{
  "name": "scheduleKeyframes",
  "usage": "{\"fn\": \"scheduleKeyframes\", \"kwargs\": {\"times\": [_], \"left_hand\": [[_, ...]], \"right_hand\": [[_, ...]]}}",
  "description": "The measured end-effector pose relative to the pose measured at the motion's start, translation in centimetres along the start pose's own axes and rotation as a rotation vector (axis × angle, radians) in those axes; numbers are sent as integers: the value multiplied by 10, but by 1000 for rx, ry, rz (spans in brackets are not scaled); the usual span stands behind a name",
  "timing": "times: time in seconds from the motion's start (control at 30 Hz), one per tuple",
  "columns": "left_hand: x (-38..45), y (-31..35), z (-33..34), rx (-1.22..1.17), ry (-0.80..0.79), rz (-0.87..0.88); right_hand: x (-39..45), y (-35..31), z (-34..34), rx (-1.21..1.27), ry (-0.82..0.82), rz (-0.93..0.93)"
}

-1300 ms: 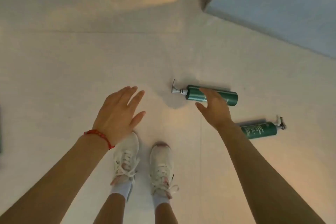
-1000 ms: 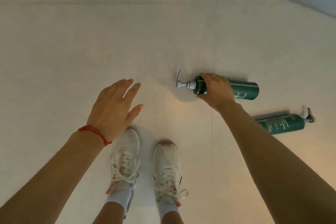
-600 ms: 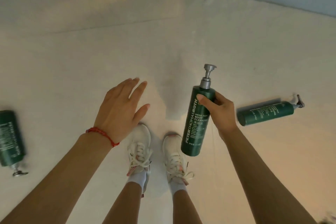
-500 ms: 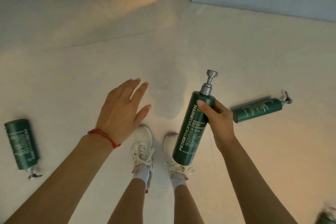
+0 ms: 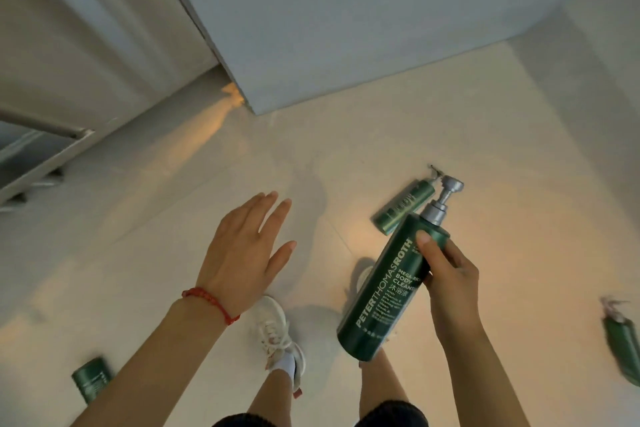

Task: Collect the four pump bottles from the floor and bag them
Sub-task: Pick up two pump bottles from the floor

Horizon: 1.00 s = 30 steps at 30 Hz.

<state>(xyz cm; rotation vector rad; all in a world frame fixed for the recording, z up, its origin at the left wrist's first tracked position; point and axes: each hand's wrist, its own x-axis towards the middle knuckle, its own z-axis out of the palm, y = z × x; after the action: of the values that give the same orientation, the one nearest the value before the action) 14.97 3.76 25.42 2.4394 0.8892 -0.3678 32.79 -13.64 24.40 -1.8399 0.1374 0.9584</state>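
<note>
Green plastic, grey metal-look pump: four pump bottles, one head view.

Item 1, held bottle (image 5: 388,291). Off the floor, tilted, pump uppermost and base toward the feet. The right hand (image 5: 446,274) grips it at the upper body, thumb across the front near the shoulder and fingers wrapped behind.

Item 2, far bottle (image 5: 403,206). Lying on its side on the floor (image 5: 519,184), just beyond the held one and partly hidden by its pump.

Item 3, right-edge bottle (image 5: 623,347). Lying on the floor at the frame's right edge, blurred, pump pointing away from the viewer.

Item 4, left bottle (image 5: 91,383). Lying on the floor at lower left, partly covered by the left forearm; its pump end is not visible.

Left hand (image 5: 246,253): empty, palm down, fingers extended and slightly spread, above the floor; a red bracelet (image 5: 211,302) on the wrist.

Other: white shoes (image 5: 277,333) below the hands; a pale blue-grey panel (image 5: 346,28) standing on the floor ahead.

Progress, by judgement: one of four picked up, three left on the floor, none bagged. No bag appears in view, so its location cannot be told.
</note>
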Motion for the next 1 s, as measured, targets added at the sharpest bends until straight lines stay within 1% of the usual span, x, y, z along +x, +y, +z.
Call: {"fn": "scheduleKeyframes", "kwargs": {"times": [0.1,0.27,0.43,0.57,0.7,0.87,0.93,1.0], "left_hand": [[20,36,-7,48,-6,63],[61,107,-5,116,-44,134],[110,182,16,72,-94,164],[161,223,54,2,-107,173],[216,238,113,-64,-173,163],[280,233,200,-105,-303,120],[302,224,235,-130,-338,49],[321,213,269,-197,-373,-61]], "right_hand": [[5,-11,-50,49,75,-1],[31,-20,-133,102,154,30],[64,-26,-203,120,124,37],[104,-18,-247,134,115,27],[149,18,-274,161,168,39],[204,87,-284,217,232,104],[225,116,-285,231,247,123],[243,145,-284,239,255,137]]}}
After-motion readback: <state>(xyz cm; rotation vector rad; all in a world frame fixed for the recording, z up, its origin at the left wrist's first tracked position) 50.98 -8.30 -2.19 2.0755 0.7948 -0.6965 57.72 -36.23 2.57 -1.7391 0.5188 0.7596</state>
